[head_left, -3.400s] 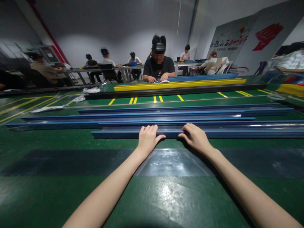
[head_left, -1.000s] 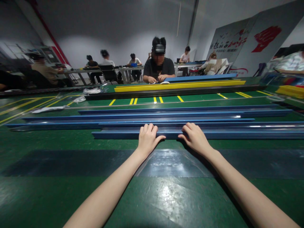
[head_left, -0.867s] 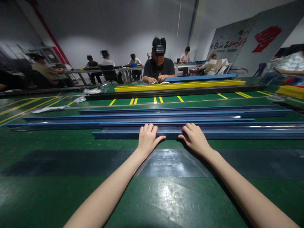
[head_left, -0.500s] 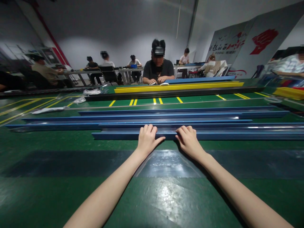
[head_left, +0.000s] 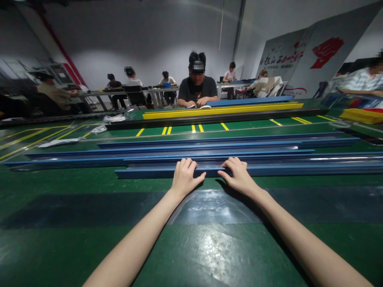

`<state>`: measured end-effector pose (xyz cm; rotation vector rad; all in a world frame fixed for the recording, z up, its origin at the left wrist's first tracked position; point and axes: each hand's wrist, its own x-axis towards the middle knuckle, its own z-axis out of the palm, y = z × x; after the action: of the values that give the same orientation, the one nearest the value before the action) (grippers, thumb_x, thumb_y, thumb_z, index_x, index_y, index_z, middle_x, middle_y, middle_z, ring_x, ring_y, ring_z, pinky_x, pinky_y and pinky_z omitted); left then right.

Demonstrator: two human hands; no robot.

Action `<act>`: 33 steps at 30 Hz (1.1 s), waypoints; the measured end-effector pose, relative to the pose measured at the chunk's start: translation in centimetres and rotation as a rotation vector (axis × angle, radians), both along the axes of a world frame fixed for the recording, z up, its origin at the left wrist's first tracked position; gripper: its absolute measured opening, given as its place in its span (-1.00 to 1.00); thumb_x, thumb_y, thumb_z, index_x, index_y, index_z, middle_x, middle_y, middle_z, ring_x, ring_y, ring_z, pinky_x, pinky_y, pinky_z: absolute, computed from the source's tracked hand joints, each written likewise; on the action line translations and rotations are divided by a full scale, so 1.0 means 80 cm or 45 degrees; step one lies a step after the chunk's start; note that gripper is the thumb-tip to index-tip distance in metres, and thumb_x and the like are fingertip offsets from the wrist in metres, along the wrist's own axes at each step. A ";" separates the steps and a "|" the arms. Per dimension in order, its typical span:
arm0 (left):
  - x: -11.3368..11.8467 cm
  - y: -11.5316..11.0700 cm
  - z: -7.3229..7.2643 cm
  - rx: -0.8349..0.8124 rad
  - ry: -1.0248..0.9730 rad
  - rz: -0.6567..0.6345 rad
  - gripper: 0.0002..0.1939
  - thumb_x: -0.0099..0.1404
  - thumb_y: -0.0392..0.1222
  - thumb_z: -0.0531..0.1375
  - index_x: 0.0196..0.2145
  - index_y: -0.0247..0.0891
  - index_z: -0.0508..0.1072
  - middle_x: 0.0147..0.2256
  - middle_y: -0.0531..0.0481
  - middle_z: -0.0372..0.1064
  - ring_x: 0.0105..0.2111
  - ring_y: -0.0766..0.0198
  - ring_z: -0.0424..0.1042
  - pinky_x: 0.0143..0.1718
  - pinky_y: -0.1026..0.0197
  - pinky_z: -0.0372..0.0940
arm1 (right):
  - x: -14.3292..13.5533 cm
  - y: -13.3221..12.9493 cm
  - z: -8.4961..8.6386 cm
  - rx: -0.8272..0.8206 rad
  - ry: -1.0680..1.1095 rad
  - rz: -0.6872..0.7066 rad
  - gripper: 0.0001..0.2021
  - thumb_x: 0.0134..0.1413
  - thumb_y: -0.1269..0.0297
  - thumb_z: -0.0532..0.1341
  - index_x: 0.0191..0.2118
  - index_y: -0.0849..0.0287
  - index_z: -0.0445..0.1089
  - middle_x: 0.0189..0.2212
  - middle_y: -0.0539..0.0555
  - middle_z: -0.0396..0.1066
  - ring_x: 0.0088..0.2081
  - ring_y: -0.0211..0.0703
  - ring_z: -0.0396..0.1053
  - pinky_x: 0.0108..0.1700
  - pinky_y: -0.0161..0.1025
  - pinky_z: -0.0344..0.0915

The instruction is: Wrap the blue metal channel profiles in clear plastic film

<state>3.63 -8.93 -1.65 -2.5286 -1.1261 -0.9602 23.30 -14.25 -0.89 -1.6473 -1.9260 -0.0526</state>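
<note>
A long blue channel strip (head_left: 149,172) with raised edges lies crosswise on the green table, nearest to me among several like it. My left hand (head_left: 184,174) is closed over its near wall, fingers on the inner side and thumb along the front face. To the right, my right hand (head_left: 236,174) grips the same wall, its fingers bent over the top and its thumb at the front. A short stretch of the strip shows between the two thumbs. The fingertips are partly hidden inside the channel. In front of my wrists lies a flat clear plastic sheet (head_left: 209,205).
More blue channel strips (head_left: 74,162) lie just behind. Farther off are a black strip (head_left: 209,118), a yellow strip (head_left: 224,111) and crumpled clear plastic (head_left: 115,118). A co-worker (head_left: 197,87) sits across the table. A yellow tray (head_left: 362,116) stands at the far right.
My right thumb has spread a little away from its fingers at the strip's front wall. My left hand keeps its place. The view has shifted slightly.
</note>
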 end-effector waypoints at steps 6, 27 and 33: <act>-0.001 0.000 0.000 0.002 -0.044 -0.047 -0.82 0.16 -0.07 0.11 -0.43 -0.25 0.31 -0.40 -0.04 0.28 -0.31 0.17 0.20 -0.30 0.16 0.09 | -0.003 0.004 -0.001 0.001 -0.003 -0.055 -0.78 0.00 0.09 0.15 -0.43 0.15 0.24 -0.39 0.02 0.32 -0.25 -0.12 0.20 -0.24 -0.19 -0.03; 0.002 0.001 -0.004 0.097 -0.065 -0.322 -0.80 0.26 -0.30 -0.01 -0.30 -0.30 0.40 -0.36 -0.07 0.34 -0.33 0.24 0.25 -0.29 0.18 0.16 | 0.017 -0.005 0.013 -0.034 -0.303 -0.204 -0.77 0.01 0.11 0.12 -0.51 0.15 0.25 -0.44 0.06 0.34 -0.33 -0.13 0.22 -0.31 -0.23 -0.03; 0.003 -0.001 -0.003 0.161 0.004 -0.283 -0.82 0.26 -0.25 0.02 -0.26 -0.29 0.39 -0.33 -0.05 0.36 -0.32 0.23 0.26 -0.31 0.18 0.12 | 0.032 -0.009 0.016 -0.024 -0.416 -0.226 -0.74 0.03 0.09 0.09 -0.52 0.14 0.26 -0.46 0.06 0.34 -0.34 -0.13 0.21 -0.33 -0.23 -0.03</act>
<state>3.90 -9.04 -1.88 -2.5884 -0.7671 -1.0428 25.87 -14.99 0.38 -1.9145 -2.0094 -0.3971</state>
